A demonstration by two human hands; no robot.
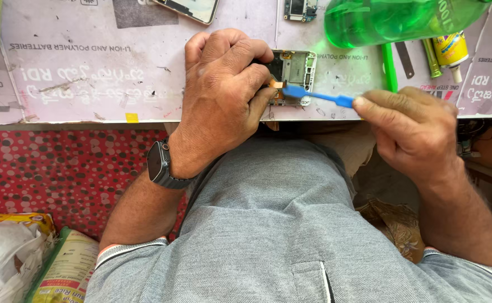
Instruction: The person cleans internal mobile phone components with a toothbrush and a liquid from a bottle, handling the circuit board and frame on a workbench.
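At the near edge of the worktable (89,84) lies an opened phone frame (295,70) — pale metal rim, dark innards, an orange flex strip showing. The left hand (223,95) clamps it (fingers curled over); the right hand (414,132) pinches a blue plastic pry tool (319,96), tip touching the frame.

An opened phone (293,73) lies on the worktable (89,84), bottle (391,19) behind it.

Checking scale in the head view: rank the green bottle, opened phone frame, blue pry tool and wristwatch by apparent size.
1. green bottle, partly cut off by the frame edge
2. opened phone frame, partly hidden under the left hand
3. blue pry tool and wristwatch: too alike to rank, and the watch sits nearer the camera.
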